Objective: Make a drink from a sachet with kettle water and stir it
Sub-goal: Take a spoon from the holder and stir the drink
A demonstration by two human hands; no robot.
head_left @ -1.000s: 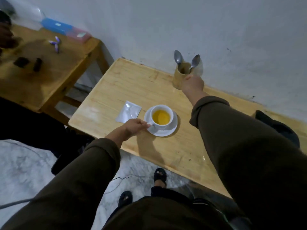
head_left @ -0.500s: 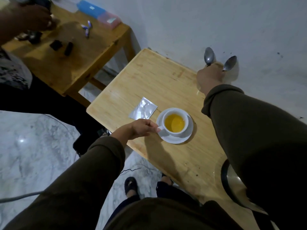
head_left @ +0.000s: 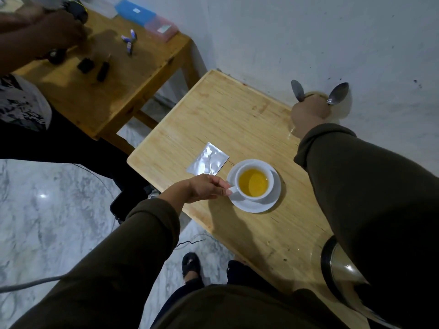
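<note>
A white cup (head_left: pixel 253 182) of yellow drink stands on a white saucer (head_left: pixel 255 206) on the light wooden table (head_left: pixel 221 119). My left hand (head_left: pixel 206 187) pinches the cup's handle from the left. A flat silver sachet (head_left: pixel 208 159) lies just behind that hand. At the table's far edge by the wall, my right hand (head_left: pixel 308 115) covers the wooden spoon holder (head_left: pixel 313 93), fingers closed where the stem of the left spoon (head_left: pixel 297 90) meets it. A second spoon (head_left: pixel 338 93) leans out to the right. The kettle (head_left: pixel 342 276) shows at bottom right, partly under my right sleeve.
A second wooden table (head_left: pixel 107 91) stands to the left with small dark items, batteries and a blue and pink box (head_left: pixel 147 17). Another person's arm (head_left: pixel 35 41) works over it. Marble floor and a cable lie below, and my feet stand near the table's front edge.
The view has swung left and down, bringing the kettle and the other person into sight. My right hand has closed in on the spoon holder; the left spoon now tilts left. My left hand stays on the cup handle.
</note>
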